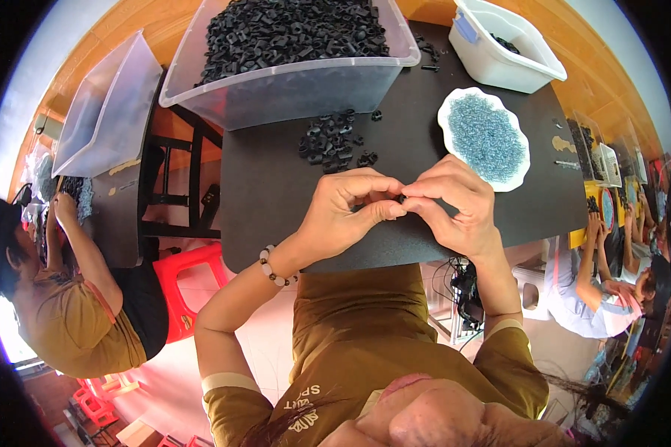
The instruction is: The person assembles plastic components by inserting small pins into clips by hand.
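In front of my body, above the near part of the dark table [276,208], both hands meet fingertip to fingertip. My left hand [353,210] is closed, thumb and forefinger pinching a small black plastic piece [401,199] mostly covered by the fingers. My right hand [457,207] pinches at the same spot from the other side; whether it also holds something tiny is hidden. Just beyond my left hand lies a loose heap of black plastic pieces [328,141]. Past my right hand stands a white scalloped plate [524,153], heaped with tiny clear bluish pieces [486,135].
A large clear bin [306,100] full of black pieces takes up the table's far left. At the far right is a white tub [499,69]. People [82,298] work at tables on both sides; a red stool [186,287] stands to my left.
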Available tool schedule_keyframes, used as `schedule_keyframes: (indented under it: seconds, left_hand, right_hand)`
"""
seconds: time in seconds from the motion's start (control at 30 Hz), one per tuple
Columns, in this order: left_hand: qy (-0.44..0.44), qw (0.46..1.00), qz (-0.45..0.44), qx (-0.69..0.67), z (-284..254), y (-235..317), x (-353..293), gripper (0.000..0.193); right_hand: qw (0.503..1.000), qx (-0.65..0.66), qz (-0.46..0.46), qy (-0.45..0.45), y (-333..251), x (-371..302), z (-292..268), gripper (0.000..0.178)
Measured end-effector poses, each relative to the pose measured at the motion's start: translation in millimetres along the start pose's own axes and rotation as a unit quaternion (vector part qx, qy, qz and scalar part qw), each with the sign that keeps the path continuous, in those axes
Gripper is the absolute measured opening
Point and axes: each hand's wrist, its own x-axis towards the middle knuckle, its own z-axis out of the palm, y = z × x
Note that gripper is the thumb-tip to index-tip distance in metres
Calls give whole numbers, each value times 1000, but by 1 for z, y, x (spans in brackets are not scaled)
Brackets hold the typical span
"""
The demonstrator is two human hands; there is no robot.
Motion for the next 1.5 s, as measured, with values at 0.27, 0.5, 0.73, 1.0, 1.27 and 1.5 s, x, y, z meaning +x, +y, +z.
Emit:
schedule_keyframes:
  seconds: [0.27,0.5,0.73,1.0,1.27,1.5]
  left_hand:
    - [86,989,106,-49,-21,25,-3,21]
    - [266,930,224,-115,-47,33,0,23]
    - [264,936,218,-77,-47,32,-2,23]
    - [247,950,182,-61,-43,34,-3,25]
    - [230,953,194,-42,-42,32,-1,24]
    - [240,951,188,-41,-40,35,-2,24]
  right_hand:
    - [994,-67,-7,-82,7,33,-2,50]
    - [940,-156,-132,-272,14,56,69,94]
    - [935,-204,-192,-219,47,55,118,77]
    - [966,-191,-104,-141,55,57,109,22]
    - [970,-186,-78,-139,57,41,90,18]
    - [955,-258,-31,-141,38,39,82,32]
